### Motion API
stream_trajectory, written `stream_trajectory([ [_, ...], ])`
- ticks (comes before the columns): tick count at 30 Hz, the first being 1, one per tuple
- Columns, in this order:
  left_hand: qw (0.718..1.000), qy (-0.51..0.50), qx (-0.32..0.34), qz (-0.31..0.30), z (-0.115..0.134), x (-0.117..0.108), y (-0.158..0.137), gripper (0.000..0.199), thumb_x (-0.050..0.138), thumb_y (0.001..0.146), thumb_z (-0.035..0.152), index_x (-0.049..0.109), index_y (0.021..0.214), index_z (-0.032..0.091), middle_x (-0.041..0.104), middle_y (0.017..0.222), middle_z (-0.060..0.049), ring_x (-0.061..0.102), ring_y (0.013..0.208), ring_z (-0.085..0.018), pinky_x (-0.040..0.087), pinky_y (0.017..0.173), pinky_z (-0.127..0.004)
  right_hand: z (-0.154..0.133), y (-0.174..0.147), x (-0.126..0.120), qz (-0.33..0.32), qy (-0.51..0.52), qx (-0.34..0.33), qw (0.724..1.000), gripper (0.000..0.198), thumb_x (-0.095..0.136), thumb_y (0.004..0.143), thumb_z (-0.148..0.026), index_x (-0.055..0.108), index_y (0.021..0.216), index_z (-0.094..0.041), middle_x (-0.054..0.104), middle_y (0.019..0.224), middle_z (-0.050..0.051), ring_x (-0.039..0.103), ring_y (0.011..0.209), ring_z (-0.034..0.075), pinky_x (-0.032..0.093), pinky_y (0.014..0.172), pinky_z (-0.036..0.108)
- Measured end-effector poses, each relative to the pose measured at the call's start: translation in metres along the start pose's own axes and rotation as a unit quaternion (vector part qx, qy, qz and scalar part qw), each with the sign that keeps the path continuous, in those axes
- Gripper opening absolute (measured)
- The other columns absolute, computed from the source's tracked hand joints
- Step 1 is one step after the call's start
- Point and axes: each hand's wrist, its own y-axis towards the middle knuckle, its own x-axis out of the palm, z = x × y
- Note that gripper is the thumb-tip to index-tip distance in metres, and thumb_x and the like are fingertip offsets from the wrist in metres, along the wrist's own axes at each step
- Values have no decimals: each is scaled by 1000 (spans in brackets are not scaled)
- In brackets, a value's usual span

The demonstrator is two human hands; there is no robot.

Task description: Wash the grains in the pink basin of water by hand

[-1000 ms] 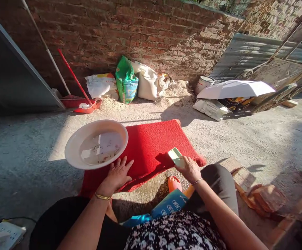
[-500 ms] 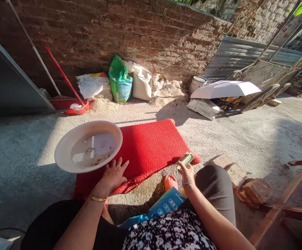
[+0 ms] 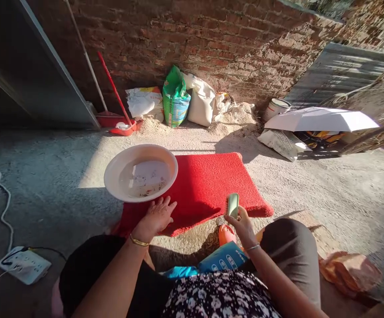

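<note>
Resting flat with fingers spread, the left hand is pressed on the mat at its near edge, touching the bowl. The brush is gripped upright in the right hand, above the mat's near right corner.

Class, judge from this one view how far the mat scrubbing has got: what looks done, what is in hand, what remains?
Done: the white basin holds water with specks in it and sits on the red mat's corner. In hand: the left hand presses flat on the mat's near edge, while the right hand holds a green brush upright, lifted off the mat. Left: most of the pile shows no foam or wet patches.
</note>
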Motion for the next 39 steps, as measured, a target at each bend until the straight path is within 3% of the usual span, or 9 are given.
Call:
stream_trajectory([
  [3, 1000, -15, -15, 19, -12, 4, -18, 43, 50, 88, 12, 57, 131, 18, 45, 147, -18, 46, 133, -33, 40, 105, -51, -35, 2, 35, -100, -147, -111, 978, 77, 68, 68, -52, 48, 134, -18, 69, 99, 8, 64, 81, 23, 49, 69, 33],
  [7, 999, -11, -34, 24, -31, 9, -37, 35, 38, 90, 6, 67, 109, 11, 64, 123, -18, 58, 120, -26, 45, 101, -40, -77, -12, 98, -193, -323, -276, 884, 62, 66, 75, -44, 53, 133, -25, 65, 112, 8, 62, 96, 24, 45, 83, 33],
  [11, 997, -23, -63, 22, -44, 5, -44, 32, 39, 89, 5, 70, 95, 12, 71, 107, -16, 65, 106, -24, 47, 96, -37, -103, -19, 138, -244, -393, -329, 823, 56, 67, 76, -50, 58, 128, -31, 65, 107, 5, 61, 97, 23, 42, 86, 32],
  [14, 997, -25, -77, 9, -43, 2, -45, 33, 39, 89, 5, 70, 96, 12, 71, 108, -14, 66, 106, -24, 48, 96, -36, -104, -7, 129, -218, -426, -289, 829, 53, 66, 78, -50, 59, 128, -32, 65, 107, 5, 63, 97, 23, 42, 84, 32],
  [19, 997, -29, -70, 9, -37, 2, -45, 34, 41, 88, 5, 71, 101, 14, 71, 110, -14, 65, 108, -22, 49, 95, -35, -100, 20, 94, -134, -447, -133, 875, 55, 58, 84, -52, 53, 133, -28, 67, 113, 8, 66, 97, 24, 44, 78, 32],
  [23, 997, -8, -72, -17, -33, -2, -41, 32, 41, 89, 6, 71, 100, 11, 70, 109, -16, 67, 104, -25, 50, 90, -36, -115, 17, 118, -137, -408, -105, 896, 54, 57, 84, -58, 54, 128, -27, 70, 108, 8, 66, 99, 24, 44, 78, 32],
  [28, 998, 5, -54, -40, -30, -12, -36, 30, 43, 90, 12, 69, 103, 11, 70, 110, -15, 66, 106, -26, 49, 90, -36, -124, 12, 151, -167, -402, -163, 885, 55, 60, 80, -62, 57, 123, -28, 68, 108, 8, 66, 94, 25, 43, 78, 33],
  [32, 999, -9, -36, -37, -30, -10, -35, 28, 45, 91, 18, 68, 106, 12, 68, 114, -16, 63, 110, -28, 47, 94, -39, -103, 47, 106, -126, -435, -141, 881, 52, 61, 80, -58, 58, 123, -29, 65, 108, 7, 65, 93, 23, 43, 78, 33],
  [39, 999, -4, -40, -27, -28, -4, -37, 27, 48, 93, 23, 66, 111, 13, 65, 121, -17, 60, 117, -28, 45, 97, -41, -51, 133, -56, 44, -456, 38, 888, 55, 63, 75, -56, 63, 117, -20, 66, 106, 14, 63, 90, 27, 45, 77, 39],
])
